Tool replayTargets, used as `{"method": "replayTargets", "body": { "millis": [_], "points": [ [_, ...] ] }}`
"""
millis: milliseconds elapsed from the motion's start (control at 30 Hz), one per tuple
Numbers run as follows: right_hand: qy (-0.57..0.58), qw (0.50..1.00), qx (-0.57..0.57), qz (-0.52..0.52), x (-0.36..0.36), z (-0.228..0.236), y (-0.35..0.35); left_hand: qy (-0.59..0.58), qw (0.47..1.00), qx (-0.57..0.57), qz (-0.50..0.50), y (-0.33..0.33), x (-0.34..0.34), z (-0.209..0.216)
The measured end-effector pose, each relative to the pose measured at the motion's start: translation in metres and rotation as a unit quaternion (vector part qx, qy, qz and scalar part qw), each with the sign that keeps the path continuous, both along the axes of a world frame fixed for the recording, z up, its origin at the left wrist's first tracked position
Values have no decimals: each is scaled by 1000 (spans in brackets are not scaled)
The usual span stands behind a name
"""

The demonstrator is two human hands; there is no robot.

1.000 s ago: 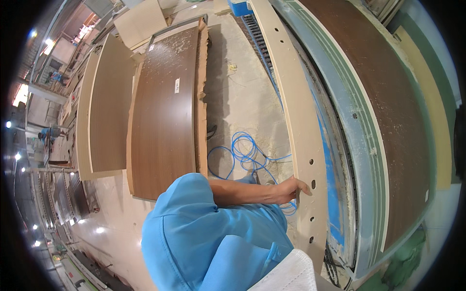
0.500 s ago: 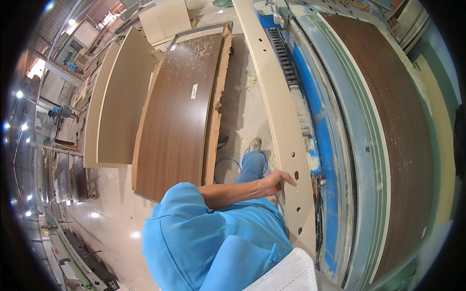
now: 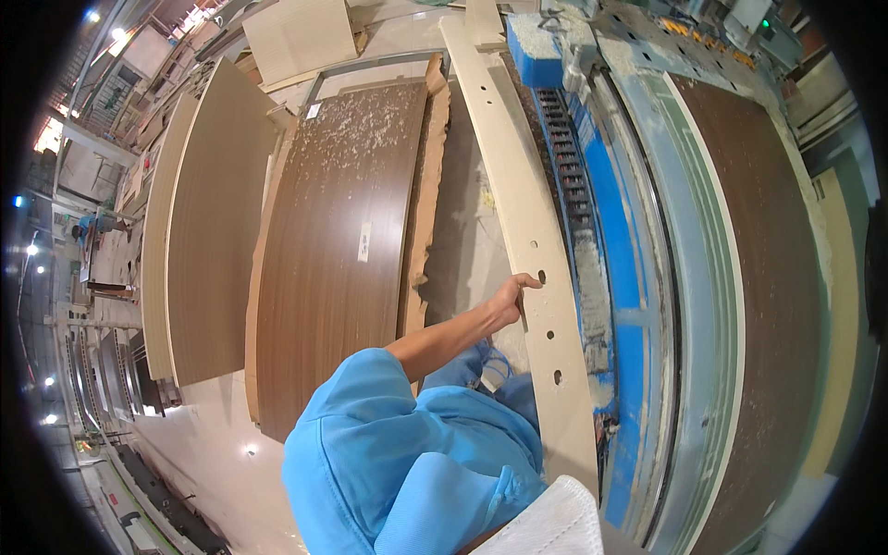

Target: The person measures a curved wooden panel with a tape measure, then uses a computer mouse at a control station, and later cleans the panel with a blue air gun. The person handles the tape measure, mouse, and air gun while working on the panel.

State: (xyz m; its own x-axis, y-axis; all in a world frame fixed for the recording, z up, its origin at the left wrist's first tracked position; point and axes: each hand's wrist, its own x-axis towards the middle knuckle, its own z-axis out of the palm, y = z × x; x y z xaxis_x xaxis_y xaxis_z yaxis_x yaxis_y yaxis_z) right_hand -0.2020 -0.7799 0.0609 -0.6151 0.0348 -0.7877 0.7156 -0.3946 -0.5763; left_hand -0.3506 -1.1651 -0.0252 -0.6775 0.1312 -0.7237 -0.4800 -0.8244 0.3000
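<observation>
My left hand is closed on the left edge of a long, narrow cream board. Its thumb lies over the top face beside one of several dark holes, while the other fingers are hidden at or under the edge. Lengthwise, this board runs from close to my body to the far side, alongside the blue machine. My left arm reaches across in a light blue sleeve. My right hand is out of view.
A brown wood-grain panel with scattered chips lies on brown cardboard to the left. Beyond it, large cream panels stand on edge. A dark brown panel lies on the machine bed at right. A black cable chain runs beside the board.
My left hand keeps its grip by the same hole and has moved forward with the board. The view has shifted, and the brown panel at left appears nearer.
</observation>
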Motion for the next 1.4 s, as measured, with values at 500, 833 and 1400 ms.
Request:
{"method": "replayTargets", "body": {
  "millis": [500, 833, 1400],
  "points": [
    [8, 998, 69, 9, -256, 68, -141, 56, 990, -43, 125, -228, -342, -51],
    [-8, 987, 147, 62, -443, 163, -235, 44, 979, 29, 196, -408, -557, -100],
    [49, 975, 108, 188, -683, 90, -619, 55, 959, -127, 246, -682, -629, -121]
  ]
}}
